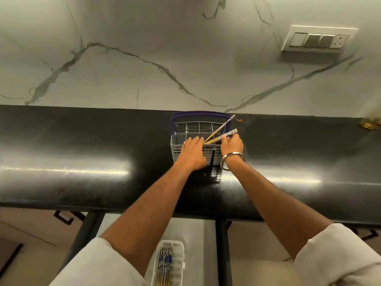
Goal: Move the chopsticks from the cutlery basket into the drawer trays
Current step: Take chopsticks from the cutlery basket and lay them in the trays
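Chopsticks (221, 133), two of them, leaning out of the grey cutlery basket (186, 131) at centre frame, patterned ends up and to the right, plain wooden tips down inside the compartments. Basket standing on the black countertop (82, 141), close to the marble backsplash (144, 58), purple handle (200, 114) arched over its far side.

Right hand (232, 144), steel bangle (231, 161) on the wrist, fingers curled and pinching the nearer chopstick just below its patterned end; probably gripped high so as to draw it straight up and out of the grid. Farther chopstick apparently untouched, resting against the handle.

Left hand (192, 151) laid over the basket's near rim, fingers mostly straight and pressing down, not wrapped round anything; likely there to steady the light basket against tipping or sliding during the pull.

White drawer tray (181, 246) at bottom centre, below the counter edge, between the two forearms, already holding several chopsticks (165, 263) laid lengthwise with patterned ends toward the counter. Placed directly beneath the basket, so a short drop from one to the other.

Task judged well along: two sticks left in the basket, none yet clear of it. Switch panel (318, 39) at upper right, on the wall.
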